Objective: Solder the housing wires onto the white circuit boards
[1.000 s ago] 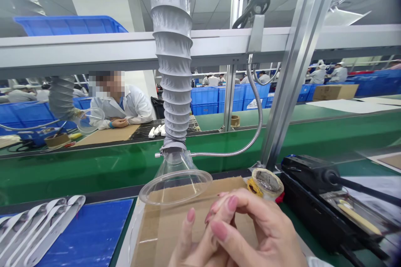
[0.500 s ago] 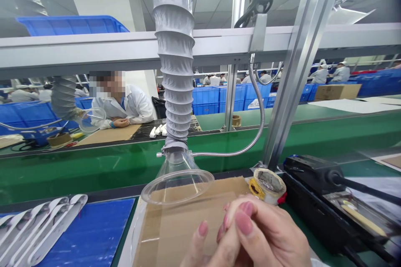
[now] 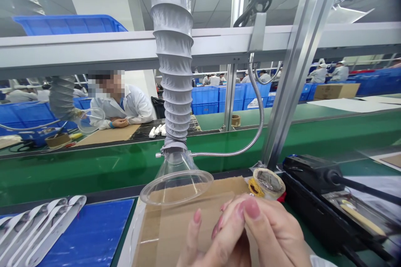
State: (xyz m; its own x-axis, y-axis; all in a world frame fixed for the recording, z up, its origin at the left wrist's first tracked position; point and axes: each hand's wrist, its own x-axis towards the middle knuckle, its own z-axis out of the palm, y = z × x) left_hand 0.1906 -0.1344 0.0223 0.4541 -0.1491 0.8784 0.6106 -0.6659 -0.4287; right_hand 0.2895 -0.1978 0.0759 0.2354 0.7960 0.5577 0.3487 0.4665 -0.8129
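Note:
My left hand [image 3: 216, 244] and my right hand [image 3: 278, 227] are pressed together low in the view, over a sheet of brown cardboard [image 3: 175, 229]. One left finger points upward, apart from the others, while the rest curl in against the right hand. The right thumb and fingers close around the left fingertips. Whatever may be between them is hidden. Just beyond the hands hangs a clear plastic funnel hood [image 3: 177, 185] on a grey ribbed duct [image 3: 173, 50]. A roll of tape [image 3: 269, 183] sits beyond my right hand.
To the left, several curved white plastic parts [image 3: 53, 231] lie on a blue board [image 3: 90, 229]. Black equipment with a cable [image 3: 319, 200] stands at right. A metal post [image 3: 297, 62] rises behind the bench. Across the green barrier [image 3: 94, 171], a person [image 3: 125, 104] leans on a table.
The two hands stay together but shift slightly; the right thumb has moved up and lies straighter. The raised left finger has moved a little left and up.

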